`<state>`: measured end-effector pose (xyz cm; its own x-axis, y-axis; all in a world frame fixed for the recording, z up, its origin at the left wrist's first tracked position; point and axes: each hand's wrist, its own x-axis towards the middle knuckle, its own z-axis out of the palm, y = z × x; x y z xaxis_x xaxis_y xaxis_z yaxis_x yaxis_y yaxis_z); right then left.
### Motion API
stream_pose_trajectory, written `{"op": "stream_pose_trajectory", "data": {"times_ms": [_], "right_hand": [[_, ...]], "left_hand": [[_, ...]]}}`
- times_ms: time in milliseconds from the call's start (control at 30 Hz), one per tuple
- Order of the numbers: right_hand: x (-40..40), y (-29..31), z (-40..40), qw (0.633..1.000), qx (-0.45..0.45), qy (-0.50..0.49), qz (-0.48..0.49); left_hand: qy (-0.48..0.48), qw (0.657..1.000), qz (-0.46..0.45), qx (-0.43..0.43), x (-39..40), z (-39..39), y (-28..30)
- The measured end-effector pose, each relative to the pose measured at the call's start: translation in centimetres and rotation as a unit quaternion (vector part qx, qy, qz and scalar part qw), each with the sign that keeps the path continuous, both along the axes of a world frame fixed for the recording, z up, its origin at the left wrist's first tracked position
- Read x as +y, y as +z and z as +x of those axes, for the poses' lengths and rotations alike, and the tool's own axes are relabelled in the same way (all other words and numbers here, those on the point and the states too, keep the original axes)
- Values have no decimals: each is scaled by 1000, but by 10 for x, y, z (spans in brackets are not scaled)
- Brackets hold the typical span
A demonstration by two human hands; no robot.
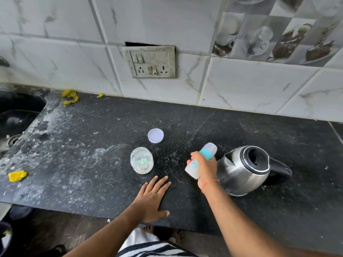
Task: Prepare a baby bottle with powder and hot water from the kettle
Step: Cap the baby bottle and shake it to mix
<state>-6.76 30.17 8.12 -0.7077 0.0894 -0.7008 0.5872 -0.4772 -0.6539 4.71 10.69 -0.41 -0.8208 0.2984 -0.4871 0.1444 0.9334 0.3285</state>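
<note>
Black counter, jar, lid, kettle

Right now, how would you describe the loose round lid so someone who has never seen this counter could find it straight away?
Start at the grey switch panel on the tiled wall and drop down to the black countertop. The lid lies flat there, just beyond the clear powder jar. It is the only flat pale lilac disc, apart from everything else.
</note>
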Motion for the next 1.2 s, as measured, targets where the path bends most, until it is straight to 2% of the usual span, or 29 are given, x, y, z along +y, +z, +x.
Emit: {"op": "stream_pose_trajectory", "data": {"times_ms": [100,200,300,367,433,533,600,667,733,800,833,900,967,1033,1133,1200], "right_hand": [[1,0,0,996,-61,39,-44],[-4,-3,3,1000,9,5,20],[-2,-4,4,997,-26,74,21],[-6,-2,7,997,-50,53,2],[-7,-11,6,1000,-2,-2,31],[-3,-8,3,998,-28,54,18],[-5,-4,1,998,-47,30,-1],[-3,-9,-4,1000,-1,-12,29],[-3,-7,-8,998,-8,47,30],[-1,-5,-9,996,-50,76,-19],[-4,-3,-9,997,-54,55,-21],[-5,-10,-10,1000,5,3,20],[-8,-10,-12,999,-10,33,21],[-7,-6,-12,997,-54,43,-34],[-11,-11,-15,1000,5,-17,15],[-11,-10,-17,1000,-13,22,8]], "left_hand": [[-3,1000,-7,-7,-1,4,-4],[-18,1000,-14,-14,-2,3,-9],[-27,999,-21,-26,-4,2,-13],[-35,999,-20,-35,-8,0,-13],[-40,998,-12,-45,-7,-3,-13],[-46,997,-15,-65,-8,-3,-12],[-53,996,-18,-75,-10,-5,-9],[-57,995,-18,-83,-7,-7,-7],[-56,994,-24,-87,-6,-6,-5],[-59,994,-29,-90,-8,-7,-1],[-64,993,-29,-93,-9,-8,1],[-68,993,-23,-97,-7,-9,0],[-65,993,-25,-97,-7,-7,-1],[-65,993,-29,-98,-9,-8,-1],[-69,992,-23,-100,-7,-9,0],[-65,992,-24,-103,-7,-7,-1]]}}
